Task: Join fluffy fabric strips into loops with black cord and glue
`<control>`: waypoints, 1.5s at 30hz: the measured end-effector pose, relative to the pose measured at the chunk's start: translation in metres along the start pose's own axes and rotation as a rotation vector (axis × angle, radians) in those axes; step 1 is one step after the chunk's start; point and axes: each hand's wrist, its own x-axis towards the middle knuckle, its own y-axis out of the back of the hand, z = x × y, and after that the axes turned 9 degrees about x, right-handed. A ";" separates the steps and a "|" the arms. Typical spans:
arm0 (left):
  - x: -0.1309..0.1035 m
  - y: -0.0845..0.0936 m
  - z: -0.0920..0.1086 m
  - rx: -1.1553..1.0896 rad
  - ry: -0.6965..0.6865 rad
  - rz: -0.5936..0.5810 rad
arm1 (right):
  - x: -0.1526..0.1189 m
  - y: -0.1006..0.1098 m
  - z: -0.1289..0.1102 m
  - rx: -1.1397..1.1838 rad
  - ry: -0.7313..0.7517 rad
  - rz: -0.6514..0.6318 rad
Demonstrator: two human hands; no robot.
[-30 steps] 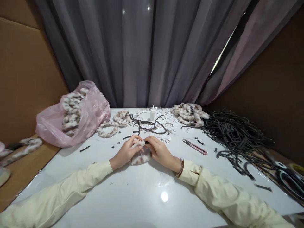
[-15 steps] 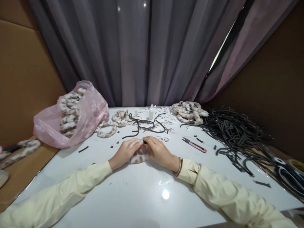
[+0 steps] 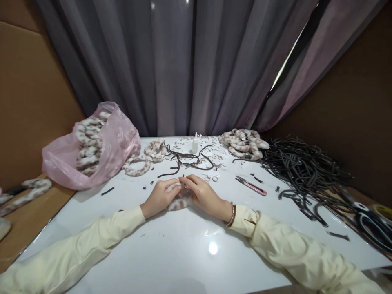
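In the middle of the table, a white and brown furry tube [image 3: 179, 203] is bent into a loop between my two hands. My left hand [image 3: 161, 197] is closed around one side of it, thumb and fingers pinching near an end. My right hand [image 3: 203, 194] meets it there, fingers bent over the furry piece. A small dark tip [image 3: 183, 176] pokes up beside the right fingertips. The fingers hide where the ends meet. Beyond the hands lie loose black cords [image 3: 192, 160].
A pink plastic bag [image 3: 122, 143] of furry tubes stands at left. Thread snips [image 3: 251, 185] lie right of my hands. Farther right are a heap of black cords [image 3: 301, 167] and large scissors [image 3: 372, 226]. A small white bottle [image 3: 195, 145] and metal rings [image 3: 214, 178] sit behind.
My right fingers have shifted slightly left and closer to the left fingertips. The black piece visible between the hands before is now mostly covered, with a dark tip showing above.
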 end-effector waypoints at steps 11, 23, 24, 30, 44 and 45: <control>0.002 -0.004 -0.002 0.005 0.018 0.020 | 0.000 -0.001 0.001 0.200 -0.055 0.017; 0.011 0.003 -0.009 -0.229 0.043 -0.032 | -0.001 -0.002 0.000 0.306 -0.060 0.055; 0.012 0.003 -0.010 -0.222 0.033 -0.022 | -0.001 -0.002 -0.001 0.316 -0.069 0.061; 0.010 -0.003 -0.015 -0.242 0.045 0.028 | -0.002 -0.004 -0.001 0.352 -0.153 0.114; 0.005 -0.003 -0.015 -0.056 -0.030 0.084 | 0.000 -0.004 -0.001 0.335 -0.197 0.151; 0.004 -0.003 -0.016 -0.034 -0.045 0.087 | 0.000 -0.004 -0.001 0.337 -0.198 0.133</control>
